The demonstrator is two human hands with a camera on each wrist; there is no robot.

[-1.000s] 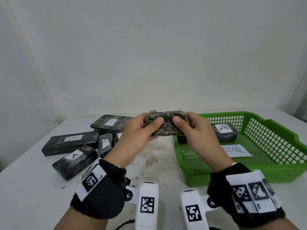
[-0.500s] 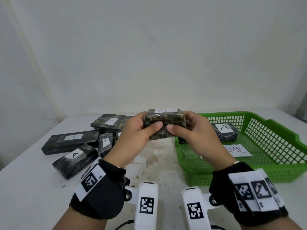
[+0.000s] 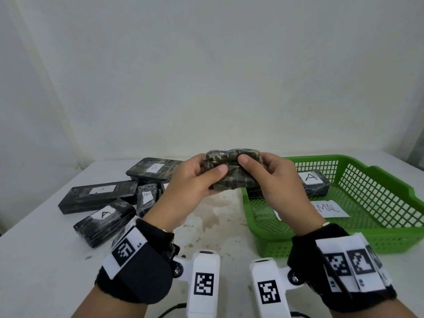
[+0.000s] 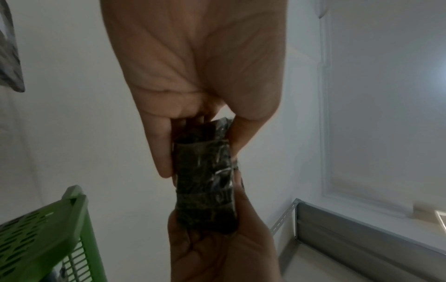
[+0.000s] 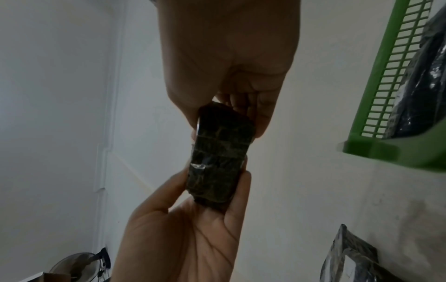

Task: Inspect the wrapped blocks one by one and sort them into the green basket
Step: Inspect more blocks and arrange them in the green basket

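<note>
Presently a small dark film-wrapped block [image 3: 231,172] is pinched at both ends by the left hand [image 3: 190,187] and right hand [image 3: 277,182], above the table at the green plastic mesh basket's [image 3: 376,203] nine o'clock. Inspection seems underway; placement in the basket would come next.

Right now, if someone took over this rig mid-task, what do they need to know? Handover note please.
Left hand: grips the left end of a wrapped block, thumb on its near face.
Right hand: grips the right end of the same block.
The block is held up over the table, just left of the green basket; its label is not readable.
Done: one block marked A lies in the basket beside a paper slip.
Left: finish checking the held block, put it in the basket, then work through the pile at left; the labels that can be read there say A or B.
</note>
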